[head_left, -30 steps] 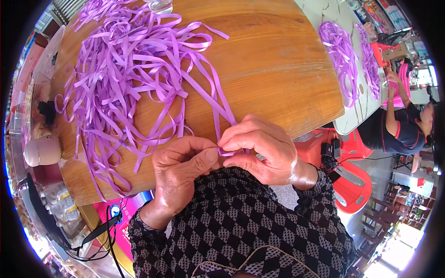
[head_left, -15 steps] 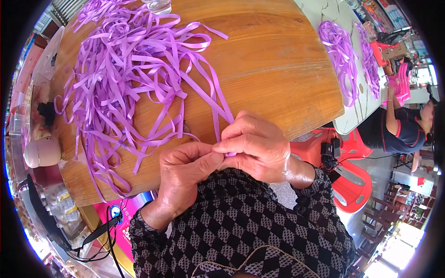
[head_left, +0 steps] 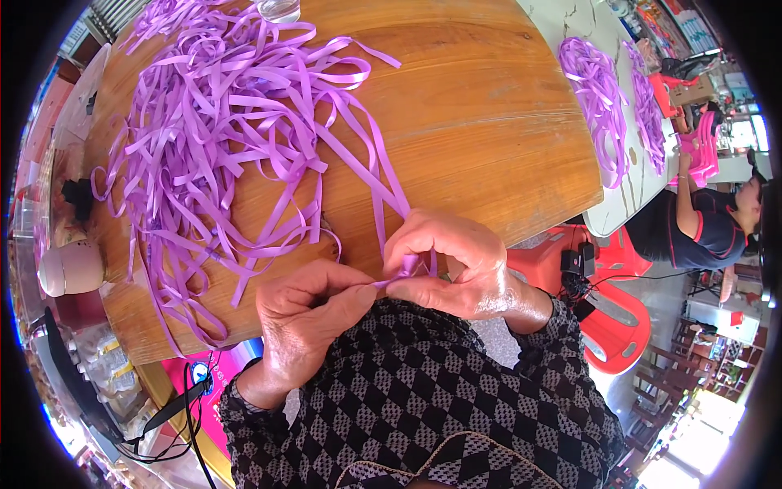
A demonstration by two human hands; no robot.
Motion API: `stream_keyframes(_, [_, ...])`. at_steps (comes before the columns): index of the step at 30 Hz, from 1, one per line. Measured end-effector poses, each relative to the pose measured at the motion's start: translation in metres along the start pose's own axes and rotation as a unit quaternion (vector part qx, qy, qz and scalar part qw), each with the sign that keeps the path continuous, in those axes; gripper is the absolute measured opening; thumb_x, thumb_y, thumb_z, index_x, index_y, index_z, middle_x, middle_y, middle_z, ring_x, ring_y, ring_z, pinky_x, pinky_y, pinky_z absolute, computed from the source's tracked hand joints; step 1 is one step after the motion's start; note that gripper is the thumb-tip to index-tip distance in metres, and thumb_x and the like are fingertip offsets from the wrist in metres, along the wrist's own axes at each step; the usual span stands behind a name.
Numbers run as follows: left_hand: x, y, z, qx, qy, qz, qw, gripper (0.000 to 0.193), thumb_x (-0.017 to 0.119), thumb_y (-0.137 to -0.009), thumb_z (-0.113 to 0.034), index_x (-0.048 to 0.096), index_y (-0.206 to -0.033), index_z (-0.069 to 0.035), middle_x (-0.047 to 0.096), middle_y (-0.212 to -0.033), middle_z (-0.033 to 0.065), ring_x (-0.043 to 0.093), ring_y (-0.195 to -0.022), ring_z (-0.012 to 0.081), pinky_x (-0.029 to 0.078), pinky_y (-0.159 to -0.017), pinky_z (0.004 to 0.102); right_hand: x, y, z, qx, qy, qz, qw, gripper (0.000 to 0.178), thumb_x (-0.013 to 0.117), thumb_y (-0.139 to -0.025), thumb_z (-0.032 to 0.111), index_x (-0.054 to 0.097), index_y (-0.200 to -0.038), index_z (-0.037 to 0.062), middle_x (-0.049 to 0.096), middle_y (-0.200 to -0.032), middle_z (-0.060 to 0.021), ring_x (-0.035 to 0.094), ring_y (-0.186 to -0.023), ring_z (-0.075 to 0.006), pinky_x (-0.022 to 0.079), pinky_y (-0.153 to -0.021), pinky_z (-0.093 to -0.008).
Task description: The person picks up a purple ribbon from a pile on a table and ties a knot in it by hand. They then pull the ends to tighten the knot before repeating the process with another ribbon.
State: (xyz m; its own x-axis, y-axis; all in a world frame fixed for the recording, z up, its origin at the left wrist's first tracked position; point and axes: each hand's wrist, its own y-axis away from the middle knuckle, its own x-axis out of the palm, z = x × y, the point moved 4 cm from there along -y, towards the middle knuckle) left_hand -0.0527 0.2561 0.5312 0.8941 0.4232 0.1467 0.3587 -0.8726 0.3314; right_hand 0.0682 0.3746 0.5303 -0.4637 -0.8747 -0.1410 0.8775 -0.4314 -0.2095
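Observation:
A purple ribbon (head_left: 410, 265) stretches between my two hands at the table's near edge, with a small loop or fold showing at the right fingers. My left hand (head_left: 305, 314) pinches one piece of it between thumb and fingertips. Thumb and curled fingers of my right hand (head_left: 456, 265) close on the looped part. From there two strands run up over the wood into a large tangled heap of purple ribbons (head_left: 220, 122) on the left half of the table. Whether the loop is knotted is hidden by the fingers.
The wooden table (head_left: 481, 106) curves away ahead, a clear cup (head_left: 278, 10) at its far side. A pale marble-look table (head_left: 558, 16) to the right bears more ribbon bundles (head_left: 599, 106). Red plastic stools (head_left: 615, 334) stand at right, near another person in dark clothes (head_left: 692, 228). A whitish rounded object (head_left: 73, 267) sits left.
My hands have drawn slightly apart, the left one moving left and down. The ribbon's loop, mostly covered before, now shows between the right thumb and fingers.

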Motion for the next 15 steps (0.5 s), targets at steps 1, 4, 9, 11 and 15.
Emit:
stream_keyframes(1, [0.0006,0.0002,-0.0004,0.000,0.000,-0.001,1.000,0.006,0.064,-0.080,-0.002,0.065,-0.084,0.002,0.062,-0.072,0.0002,0.049,-0.063,0.0015,0.039,-0.055,0.0166,0.0002,-0.0012,0.0007,0.000,-0.001,0.001,1.000,0.019,0.072,-0.073,0.004,0.059,-0.086,0.0008,0.059,-0.081,-0.0076,0.055,-0.069,-0.0157,0.043,-0.059,-0.0268])
stream_keyframes(4, [0.0009,0.0003,-0.0018,0.018,-0.063,-0.003,0.998,0.005,0.064,-0.080,-0.001,0.065,-0.083,0.002,0.061,-0.070,-0.0006,0.049,-0.062,0.0013,0.038,-0.053,0.0166,0.0035,-0.0026,0.0041,-0.048,0.017,0.035,0.998,0.020,0.072,-0.073,0.004,0.059,-0.088,0.0007,0.059,-0.082,-0.0074,0.056,-0.071,-0.0152,0.043,-0.059,-0.0271])
stream_keyframes(9, [0.0024,0.0017,-0.0057,0.053,-0.109,0.008,0.993,0.004,0.065,-0.079,0.000,0.064,-0.081,0.003,0.059,-0.067,-0.0009,0.048,-0.060,0.0015,0.037,-0.052,0.0168,0.0045,0.0047,-0.0044,0.074,-0.086,-0.001,0.994,0.018,0.071,-0.072,-0.001,0.055,-0.081,0.0010,0.057,-0.080,-0.0062,0.053,-0.070,-0.0132,0.041,-0.060,-0.0250])
stream_keyframes(11, [0.0005,0.0024,-0.0047,0.055,-0.112,0.012,0.992,0.004,0.065,-0.079,0.000,0.064,-0.081,0.003,0.059,-0.066,-0.0008,0.048,-0.060,0.0017,0.037,-0.052,0.0170,0.0041,0.0045,-0.0019,0.073,-0.067,0.003,0.995,0.017,0.069,-0.072,-0.004,0.054,-0.080,0.0011,0.057,-0.080,-0.0060,0.052,-0.071,-0.0126,0.041,-0.060,-0.0246])
stream_keyframes(15, [-0.0012,0.0057,-0.0064,0.041,-0.118,-0.018,0.992,0.006,0.069,-0.073,-0.001,0.065,-0.076,0.002,0.058,-0.063,-0.0008,0.049,-0.057,0.0042,0.036,-0.051,0.0194,0.0011,0.0053,-0.0010,0.036,-0.034,0.018,0.999,0.018,0.063,-0.070,-0.011,0.052,-0.079,0.0012,0.055,-0.080,-0.0062,0.051,-0.071,-0.0117,0.041,-0.060,-0.0234])
